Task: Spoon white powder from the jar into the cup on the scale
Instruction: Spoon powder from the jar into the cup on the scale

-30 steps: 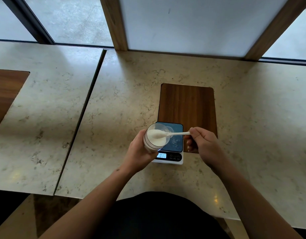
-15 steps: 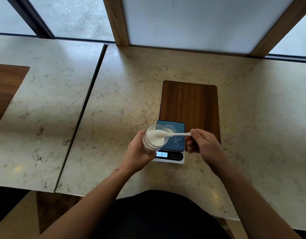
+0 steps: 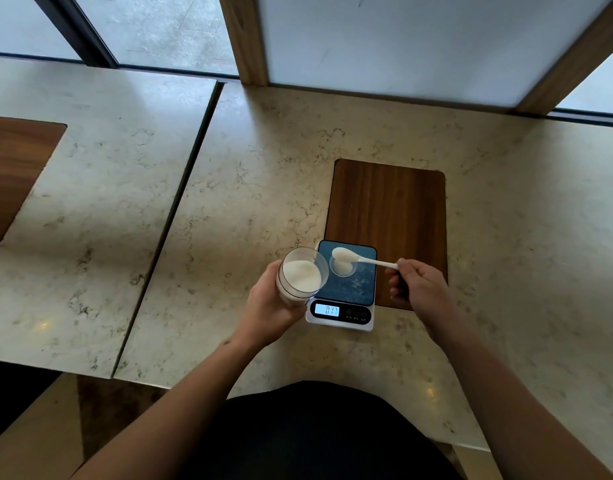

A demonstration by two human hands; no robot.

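My left hand [image 3: 270, 303] grips a clear glass jar [image 3: 300, 277] holding white powder, tilted toward me just left of the scale. My right hand [image 3: 417, 287] pinches the handle of a white spoon [image 3: 357, 258]; its bowl carries a heap of powder and hovers over a small clear cup [image 3: 342, 267]. The cup stands on the dark blue platform of the scale [image 3: 353, 289] and has some white powder in its bottom. The scale's lit display [image 3: 327, 310] reads 017.
The scale sits partly on a dark wooden inlay [image 3: 388, 216] in the marble counter [image 3: 246, 188]. A seam separates a second counter slab on the left with another wooden inlay [image 3: 14, 168]. Wooden window posts [image 3: 244, 36] rise behind.
The spoon has left the jar's mouth and moved right, now over the cup on the scale. The jar and my left hand have stayed in place.
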